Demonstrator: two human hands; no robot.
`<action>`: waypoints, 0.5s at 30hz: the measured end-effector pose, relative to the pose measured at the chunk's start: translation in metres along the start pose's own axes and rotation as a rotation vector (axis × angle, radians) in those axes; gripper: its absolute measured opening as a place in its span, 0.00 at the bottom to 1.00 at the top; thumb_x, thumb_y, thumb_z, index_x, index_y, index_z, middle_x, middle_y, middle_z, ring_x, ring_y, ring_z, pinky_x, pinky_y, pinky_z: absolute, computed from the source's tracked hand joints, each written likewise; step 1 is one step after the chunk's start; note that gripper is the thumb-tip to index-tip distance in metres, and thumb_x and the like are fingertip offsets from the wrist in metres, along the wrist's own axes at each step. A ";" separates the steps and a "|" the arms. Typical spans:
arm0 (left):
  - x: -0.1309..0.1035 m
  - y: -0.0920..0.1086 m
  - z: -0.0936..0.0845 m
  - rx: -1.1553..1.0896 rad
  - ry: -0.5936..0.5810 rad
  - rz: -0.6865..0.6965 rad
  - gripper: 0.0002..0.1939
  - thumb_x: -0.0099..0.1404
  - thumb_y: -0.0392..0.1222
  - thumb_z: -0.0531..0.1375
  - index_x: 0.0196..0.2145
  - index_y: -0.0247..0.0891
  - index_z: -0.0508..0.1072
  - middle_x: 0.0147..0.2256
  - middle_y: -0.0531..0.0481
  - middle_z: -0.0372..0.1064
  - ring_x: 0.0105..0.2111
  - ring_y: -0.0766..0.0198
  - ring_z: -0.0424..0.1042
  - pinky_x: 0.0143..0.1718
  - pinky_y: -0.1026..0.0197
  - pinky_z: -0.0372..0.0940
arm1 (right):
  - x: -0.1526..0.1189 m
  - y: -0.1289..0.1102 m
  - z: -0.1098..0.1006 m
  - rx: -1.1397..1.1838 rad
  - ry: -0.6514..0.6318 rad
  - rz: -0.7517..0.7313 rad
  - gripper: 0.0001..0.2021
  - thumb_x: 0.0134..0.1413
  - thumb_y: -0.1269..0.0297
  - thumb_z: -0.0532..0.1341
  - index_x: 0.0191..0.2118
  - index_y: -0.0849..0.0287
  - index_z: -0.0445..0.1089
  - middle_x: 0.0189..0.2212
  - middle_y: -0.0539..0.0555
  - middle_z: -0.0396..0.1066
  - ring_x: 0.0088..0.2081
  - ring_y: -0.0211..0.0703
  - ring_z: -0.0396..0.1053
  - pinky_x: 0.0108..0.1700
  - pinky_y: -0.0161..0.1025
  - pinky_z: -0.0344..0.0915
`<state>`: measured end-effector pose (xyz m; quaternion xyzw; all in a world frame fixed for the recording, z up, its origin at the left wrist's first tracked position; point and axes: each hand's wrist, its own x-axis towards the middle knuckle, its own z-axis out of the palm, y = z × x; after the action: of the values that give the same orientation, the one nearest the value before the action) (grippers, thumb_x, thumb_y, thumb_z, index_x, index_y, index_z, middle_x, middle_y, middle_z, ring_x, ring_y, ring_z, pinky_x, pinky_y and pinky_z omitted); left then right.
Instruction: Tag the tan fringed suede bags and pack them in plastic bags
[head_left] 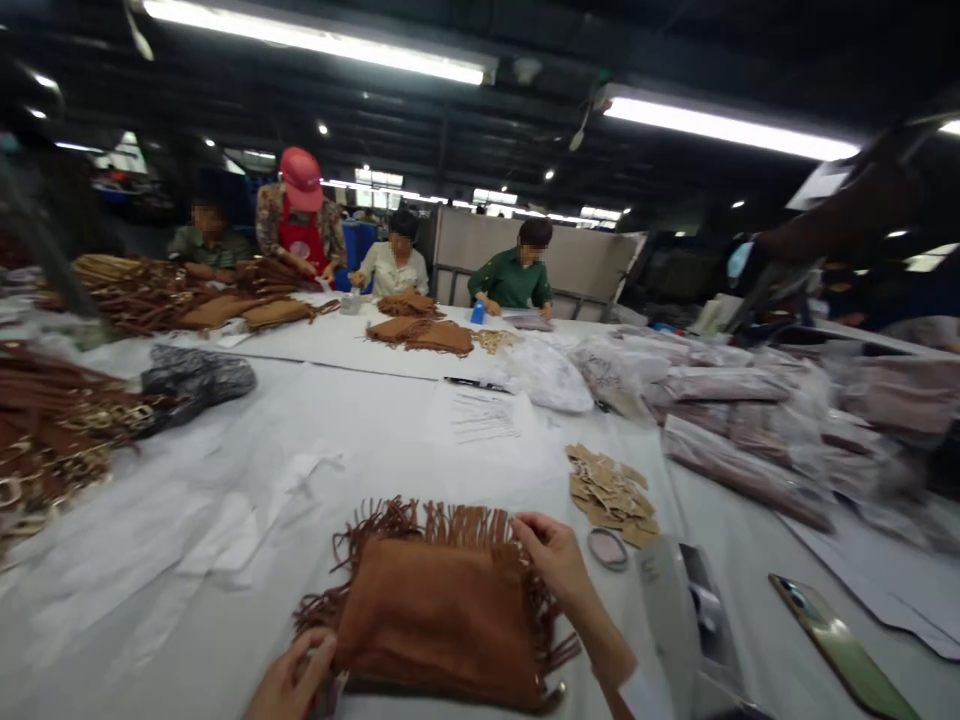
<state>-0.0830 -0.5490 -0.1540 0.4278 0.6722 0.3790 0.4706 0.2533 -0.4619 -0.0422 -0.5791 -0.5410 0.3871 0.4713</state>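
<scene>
A brown suede bag with fringe lies on the white table right in front of me. My left hand pinches its near left corner. My right hand rests on the bag's far right edge, fingers curled over the fringe. A heap of small tan paper tags lies just beyond my right hand. A small round tin sits beside that hand.
A phone lies at the right. Bagged items in clear plastic fill the right side. Brown straps with metal rings pile at the left. A printed sheet and pen lie mid-table. Several people work at the far end.
</scene>
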 end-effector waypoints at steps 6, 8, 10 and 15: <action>-0.002 -0.010 -0.006 -0.194 -0.056 -0.068 0.29 0.51 0.70 0.56 0.27 0.37 0.68 0.16 0.56 0.63 0.15 0.68 0.60 0.17 0.65 0.52 | -0.052 0.020 0.110 -0.136 -0.365 -0.001 0.18 0.51 0.49 0.59 0.35 0.60 0.76 0.23 0.52 0.73 0.24 0.41 0.67 0.28 0.36 0.62; -0.002 -0.013 -0.008 -0.255 -0.035 -0.109 0.29 0.51 0.69 0.57 0.29 0.36 0.68 0.18 0.55 0.65 0.16 0.69 0.60 0.17 0.66 0.51 | -0.063 0.032 0.137 -0.162 -0.410 -0.040 0.18 0.51 0.49 0.59 0.35 0.59 0.77 0.28 0.55 0.76 0.30 0.46 0.71 0.35 0.40 0.67; -0.003 -0.016 -0.010 -0.316 -0.041 -0.133 0.29 0.49 0.68 0.58 0.30 0.36 0.69 0.22 0.54 0.66 0.16 0.71 0.59 0.16 0.67 0.50 | -0.069 0.046 0.153 -0.172 -0.419 -0.058 0.18 0.49 0.49 0.59 0.34 0.59 0.77 0.33 0.58 0.77 0.35 0.50 0.73 0.41 0.44 0.68; -0.005 -0.025 -0.013 -0.412 -0.084 -0.177 0.27 0.51 0.66 0.58 0.30 0.35 0.69 0.24 0.53 0.67 0.15 0.74 0.56 0.14 0.68 0.44 | -0.072 0.070 0.158 -0.059 -0.404 0.127 0.26 0.44 0.40 0.61 0.36 0.61 0.76 0.26 0.57 0.75 0.28 0.49 0.72 0.31 0.42 0.68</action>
<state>-0.0994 -0.5638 -0.1713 0.2777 0.5952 0.4473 0.6070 0.1122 -0.5112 -0.1542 -0.5363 -0.5977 0.5084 0.3109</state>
